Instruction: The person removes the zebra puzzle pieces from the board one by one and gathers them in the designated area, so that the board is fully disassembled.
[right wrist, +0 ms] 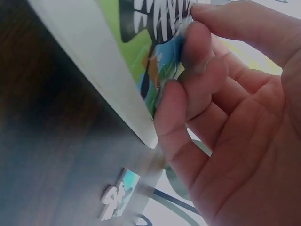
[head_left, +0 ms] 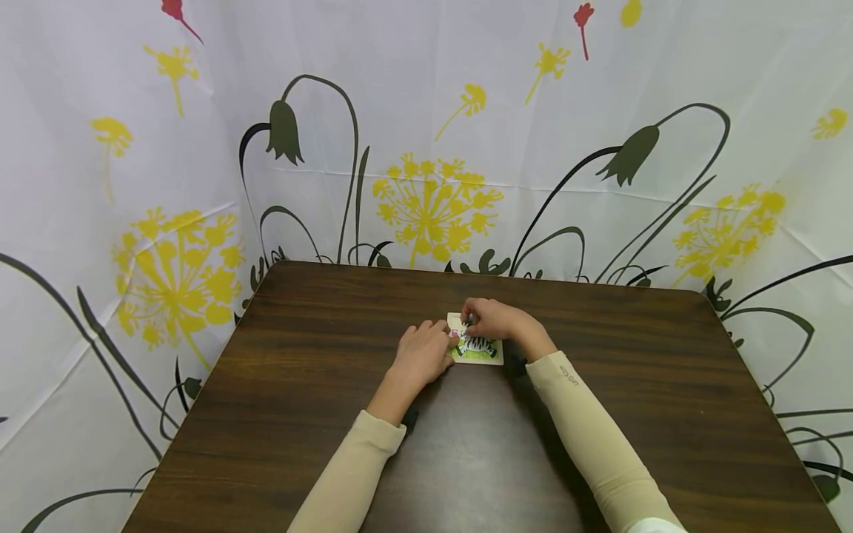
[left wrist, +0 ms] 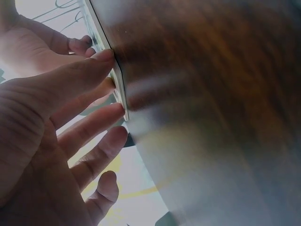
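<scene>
Left hand [head_left: 421, 352], fingers loosely extended, touches the zebra board [head_left: 478, 355] on the table [head_left: 320, 385] — right hand [head_left: 498, 320] curls its fingers over it, pinching what, can't tell!

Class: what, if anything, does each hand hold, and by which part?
Left hand steadies the board by its left edge; whether the right hand pinches anything cannot be told.

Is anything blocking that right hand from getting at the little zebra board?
Nothing visible: the right hand has its fingers at the zebra board, while the left hand touches its edge without blocking the way. A small loose piece lies apart on the table, not between them.
</scene>
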The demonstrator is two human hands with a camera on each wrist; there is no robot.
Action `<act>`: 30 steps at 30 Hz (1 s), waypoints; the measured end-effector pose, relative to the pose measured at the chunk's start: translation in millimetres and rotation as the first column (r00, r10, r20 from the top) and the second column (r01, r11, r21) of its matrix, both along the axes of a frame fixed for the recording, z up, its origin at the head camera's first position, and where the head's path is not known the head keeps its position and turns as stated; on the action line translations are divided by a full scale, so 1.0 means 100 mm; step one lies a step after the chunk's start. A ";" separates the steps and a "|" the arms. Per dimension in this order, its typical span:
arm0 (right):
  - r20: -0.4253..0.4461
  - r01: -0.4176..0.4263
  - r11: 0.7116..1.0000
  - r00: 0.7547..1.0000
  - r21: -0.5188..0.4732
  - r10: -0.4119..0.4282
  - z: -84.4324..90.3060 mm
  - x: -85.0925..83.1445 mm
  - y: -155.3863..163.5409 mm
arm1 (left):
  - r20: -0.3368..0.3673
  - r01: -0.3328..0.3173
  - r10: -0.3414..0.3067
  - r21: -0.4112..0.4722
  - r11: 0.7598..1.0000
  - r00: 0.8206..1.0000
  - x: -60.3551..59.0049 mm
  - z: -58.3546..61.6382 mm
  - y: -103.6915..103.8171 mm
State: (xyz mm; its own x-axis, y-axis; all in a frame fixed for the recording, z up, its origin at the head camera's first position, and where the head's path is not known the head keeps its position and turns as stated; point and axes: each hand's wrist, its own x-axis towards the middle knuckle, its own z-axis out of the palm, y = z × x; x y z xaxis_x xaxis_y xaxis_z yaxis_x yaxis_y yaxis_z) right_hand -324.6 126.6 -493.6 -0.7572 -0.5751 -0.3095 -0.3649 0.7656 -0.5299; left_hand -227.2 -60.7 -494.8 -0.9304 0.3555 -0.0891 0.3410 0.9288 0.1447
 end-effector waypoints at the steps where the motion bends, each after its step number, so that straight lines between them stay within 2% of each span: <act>1: 0.002 0.001 1.000 1.000 -0.009 -0.001 -0.01 0.00 0.01 | 0.002 0.000 0.000 -0.001 1.000 1.000 0.00 0.00 0.00; 13: 0.029 0.008 0.993 1.000 -0.116 -0.004 -0.09 -0.02 0.07 | 0.000 -0.006 0.006 0.008 1.000 1.000 0.02 0.00 0.00; 20: 0.017 -0.001 0.985 1.000 -0.172 0.004 -0.18 -0.04 0.12 | 0.003 -0.003 0.002 0.004 1.000 1.000 0.04 0.02 0.00; 25: 0.021 0.013 0.969 1.000 -0.247 -0.008 -0.22 -0.04 0.17 | -0.004 0.002 -0.002 0.004 1.000 1.000 0.03 0.02 0.00; 30: 0.051 0.062 0.949 0.998 -0.310 -0.049 -0.23 -0.03 0.21 | -0.004 0.000 0.000 0.004 1.000 1.000 0.03 0.02 -0.01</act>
